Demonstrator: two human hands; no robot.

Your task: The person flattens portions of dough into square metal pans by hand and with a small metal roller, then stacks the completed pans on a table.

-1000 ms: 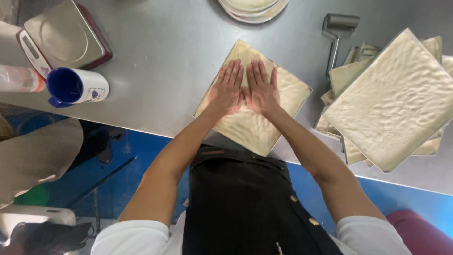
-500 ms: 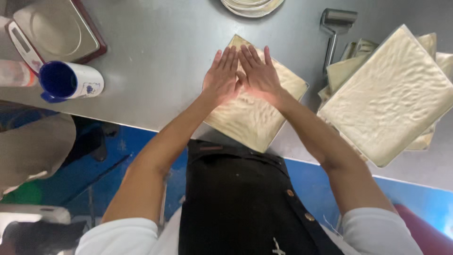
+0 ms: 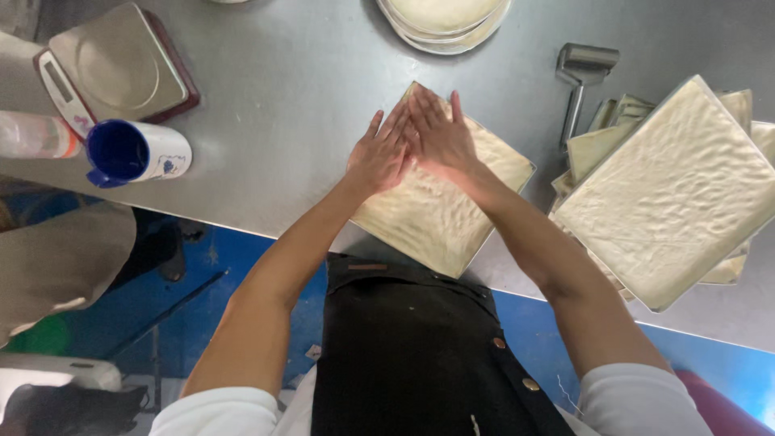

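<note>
- Two hands lie flat on a square metal tray of pale dough (image 3: pixel 440 218), fingers stretched out and close together.
- The left hand (image 3: pixel 381 155) and the right hand (image 3: pixel 438 133) touch each other side by side, palms down on the far part of the dough. They grip nothing.
- That tray sits on the grey metal surface (image 3: pixel 299 89), right in front of the person's black apron (image 3: pixel 412 355), with one corner turned toward the person.
- A stack of more square trays of pale dough (image 3: pixel 674 190) sits near it on the right.
- A small metal roller with a handle (image 3: pixel 583 77) lies just behind that stack.
- Round plates with pale dough (image 3: pixel 444 20) sit at the far edge, well apart from the hands.
- A blue and white cup (image 3: pixel 137 152) lies on its side to the left, its open end facing left.
- A flat kitchen scale with a silver top (image 3: pixel 117 64) sits just behind the cup.
- A clear plastic bottle (image 3: pixel 32 135) lies next to the cup, at the left edge.
</note>
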